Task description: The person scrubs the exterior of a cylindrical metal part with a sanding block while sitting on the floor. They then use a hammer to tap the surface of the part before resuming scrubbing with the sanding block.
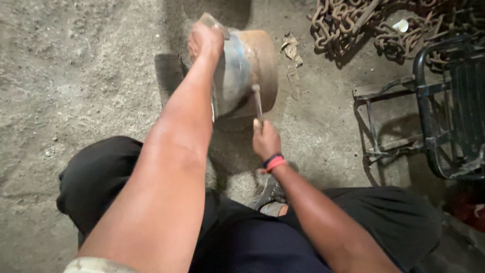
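Observation:
A rusty round metal drum-like part [255,68] with a grey-blue face lies on the dirt floor in front of me. My left hand [204,41] grips its upper left edge, where a flat grey piece sticks out above the fingers. My right hand [265,139] is shut on a thin metal tool [257,103] whose tip touches the lower front of the part. A dark and red band sits on my right wrist. My knees in black cloth fill the bottom of the view.
A heap of rusty chain [353,23] lies at the top right with a small white cup [401,25] on it. A dark metal frame chair [444,106] stands at the right. Scraps of paper [291,48] lie beside the part. My shoe [268,194] shows between my legs.

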